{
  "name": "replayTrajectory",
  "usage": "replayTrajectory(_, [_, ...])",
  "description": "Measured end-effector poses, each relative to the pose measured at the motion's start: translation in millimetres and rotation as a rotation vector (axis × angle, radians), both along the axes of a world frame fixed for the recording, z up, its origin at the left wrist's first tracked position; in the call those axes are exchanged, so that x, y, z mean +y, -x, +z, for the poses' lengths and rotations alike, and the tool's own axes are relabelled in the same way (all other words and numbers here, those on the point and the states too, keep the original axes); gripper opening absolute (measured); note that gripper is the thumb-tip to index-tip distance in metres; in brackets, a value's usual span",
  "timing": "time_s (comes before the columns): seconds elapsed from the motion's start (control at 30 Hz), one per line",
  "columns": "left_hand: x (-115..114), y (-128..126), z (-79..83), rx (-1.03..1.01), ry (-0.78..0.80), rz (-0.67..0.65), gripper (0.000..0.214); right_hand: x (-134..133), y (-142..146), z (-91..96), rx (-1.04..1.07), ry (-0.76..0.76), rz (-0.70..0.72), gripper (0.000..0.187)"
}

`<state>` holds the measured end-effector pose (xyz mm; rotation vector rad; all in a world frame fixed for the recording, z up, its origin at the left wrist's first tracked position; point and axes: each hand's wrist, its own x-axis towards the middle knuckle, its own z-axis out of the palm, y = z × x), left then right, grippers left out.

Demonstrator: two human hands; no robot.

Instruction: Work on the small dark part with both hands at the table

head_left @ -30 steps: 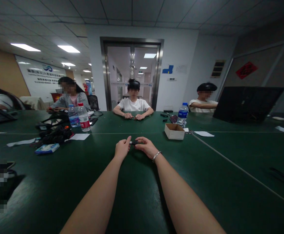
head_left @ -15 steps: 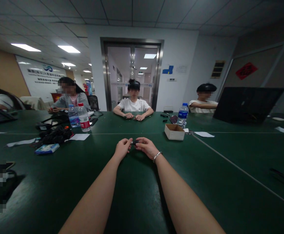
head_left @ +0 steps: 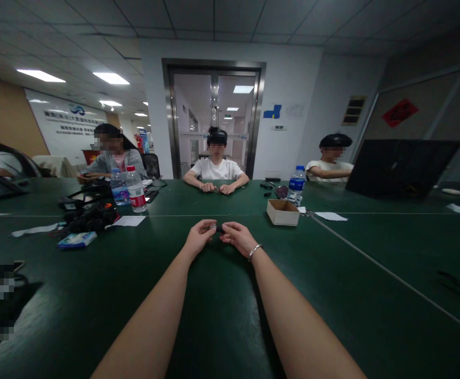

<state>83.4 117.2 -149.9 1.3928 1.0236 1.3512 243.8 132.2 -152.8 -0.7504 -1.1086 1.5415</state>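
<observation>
Both my arms stretch out over a dark green table (head_left: 222, 316). My left hand (head_left: 198, 238) and my right hand (head_left: 238, 238) meet at the middle, fingers curled, pinching a small dark object (head_left: 216, 228) between them, just above the table top. The object is mostly hidden by my fingertips, so I cannot name it. A thin bracelet circles my right wrist.
A small open cardboard box (head_left: 282, 212) stands right of my hands, a water bottle (head_left: 295, 186) behind it. Two bottles (head_left: 130, 188) and black gear (head_left: 89, 216) lie at the left. A laptop (head_left: 399, 167) is at the right. Other people sit across the table.
My hands have lifted slightly and drawn closer together around the small object. Otherwise little has moved.
</observation>
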Motion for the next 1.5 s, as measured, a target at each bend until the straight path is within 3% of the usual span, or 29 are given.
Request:
replayTrajectory(0.17, [6.9, -1.6, -3.6, 0.086, 0.184, 0.128, 0.050, -0.1, 0.2, 0.3, 0.005, -0.005, 0.004, 0.021])
replayTrajectory(0.27, [7.5, -1.5, -6.4, 0.216, 0.113, 0.101, 0.049, -0.2, 0.0, 0.5, -0.002, -0.001, 0.006, 0.020])
replayTrajectory(0.4, [5.1, -0.6, -6.6, 0.124, -0.018, 0.013, 0.040, -0.1, -0.3, 0.8, 0.017, 0.009, -0.013, 0.018])
replayTrajectory(0.57, [8.9, 0.3, -8.4, 0.143, 0.103, 0.063, 0.047, -0.5, 0.3, 1.0, -0.010, 0.008, 0.010, 0.018])
replayTrajectory(0.73, [9.8, 0.4, -7.9, 0.188, -0.006, 0.058, 0.039, 0.2, 0.2, 0.4, -0.001, 0.015, 0.007, 0.017])
replayTrajectory(0.9, [7.3, -0.6, -4.4, 0.236, 0.126, 0.047, 0.048, 0.7, -0.3, 0.9, -0.015, 0.020, 0.016, 0.014])
replayTrajectory(1.03, [7.5, -1.6, -6.2, 0.243, 0.035, 0.040, 0.038, 0.0, -0.4, 2.2, -0.011, 0.027, 0.010, 0.014])
replayTrajectory(1.2, [8.0, -1.9, -6.7, 0.218, 0.137, 0.040, 0.043, -1.0, 0.2, 3.3, -0.019, 0.029, 0.016, 0.012])
replayTrajectory(1.33, [8.4, -1.9, -7.5, 0.210, 0.068, 0.051, 0.031, -1.6, 0.1, 4.0, -0.014, 0.032, 0.013, 0.012])
replayTrajectory(1.5, [8.1, -1.4, -9.0, 0.231, 0.108, -0.002, 0.040, -1.6, -0.4, 4.1, -0.024, 0.027, 0.021, 0.013])
